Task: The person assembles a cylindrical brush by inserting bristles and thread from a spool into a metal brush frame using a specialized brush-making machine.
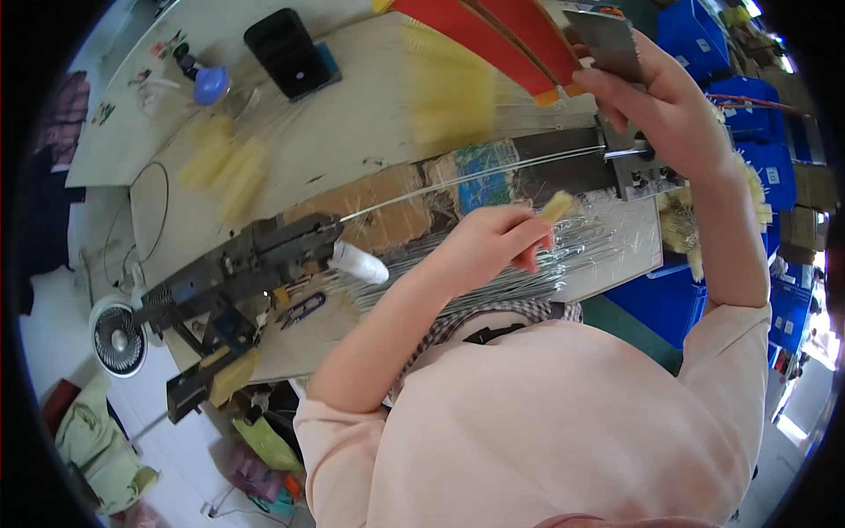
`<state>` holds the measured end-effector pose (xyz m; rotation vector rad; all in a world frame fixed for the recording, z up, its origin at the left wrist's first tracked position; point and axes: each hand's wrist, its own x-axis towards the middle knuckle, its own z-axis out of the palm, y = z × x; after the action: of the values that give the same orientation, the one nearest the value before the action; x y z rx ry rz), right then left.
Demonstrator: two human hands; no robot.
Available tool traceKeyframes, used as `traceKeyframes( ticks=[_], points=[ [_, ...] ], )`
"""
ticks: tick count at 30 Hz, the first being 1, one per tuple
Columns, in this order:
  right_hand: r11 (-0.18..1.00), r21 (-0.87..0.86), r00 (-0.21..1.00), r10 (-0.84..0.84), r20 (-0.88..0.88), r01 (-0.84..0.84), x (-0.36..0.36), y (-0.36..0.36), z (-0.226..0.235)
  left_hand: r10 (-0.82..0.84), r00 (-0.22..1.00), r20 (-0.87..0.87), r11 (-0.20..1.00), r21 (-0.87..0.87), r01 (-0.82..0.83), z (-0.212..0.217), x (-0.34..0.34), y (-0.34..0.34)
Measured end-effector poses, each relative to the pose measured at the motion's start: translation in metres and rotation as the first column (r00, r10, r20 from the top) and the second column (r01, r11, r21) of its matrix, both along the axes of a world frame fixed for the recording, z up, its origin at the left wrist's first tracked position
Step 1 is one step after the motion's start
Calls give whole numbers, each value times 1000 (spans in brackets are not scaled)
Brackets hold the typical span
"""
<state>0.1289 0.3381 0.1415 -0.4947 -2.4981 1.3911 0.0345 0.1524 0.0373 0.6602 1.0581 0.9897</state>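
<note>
My left hand (497,238), near the middle of the frame, pinches a short yellow tuft (557,207) of bristles between thumb and curled fingers, with the tuft's end poking out past the fingertips. My right hand (673,114), at the upper right, has its fingers closed on a flat metal blade (607,40), just beside the lower end of a red trough (502,44); I can't tell whether those fingers touch the trough as well.

Between my hands, a taut wire (475,179) crosses the centre of the frame, from the dark machine (286,242) at centre left to the metal block (625,163) right of centre. It looks bare along its length, and the tuft sits below it, apart from it.

I judge that I'm at the feeding step: the bristles are in hand, the wire is strung, and nothing is laid on it yet. The next move seems to call for lifting the tuft to the wire without loosening my pinch, then spreading the bristles evenly along it. The loose strands could splay or drop onto the pile of thin metal rods (528,273) below if I ease off too soon.
</note>
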Motion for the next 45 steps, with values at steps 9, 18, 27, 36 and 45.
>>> traceKeyframes(
  ticks=[9,18,27,36,45],
  points=[
    [989,112,983,77,165,-97,-14,7,-9,111,992,62,991,-75,-107,-1,-12,-17],
    [995,52,991,87,-99,-82,-8,-7,-10,326,910,255,941,-181,-287,-29,0,35],
    [931,-349,994,-103,27,106,-15,-4,-35,-33,992,-125,995,91,44,-6,15,19],
    [958,-284,996,-10,87,34,-19,-20,-37,588,771,244,806,-260,-532,-22,1,-4],
    [921,33,872,354,338,-387,-53,-32,-75,798,541,266,600,-279,-749,-15,-30,-71]
  ],
)
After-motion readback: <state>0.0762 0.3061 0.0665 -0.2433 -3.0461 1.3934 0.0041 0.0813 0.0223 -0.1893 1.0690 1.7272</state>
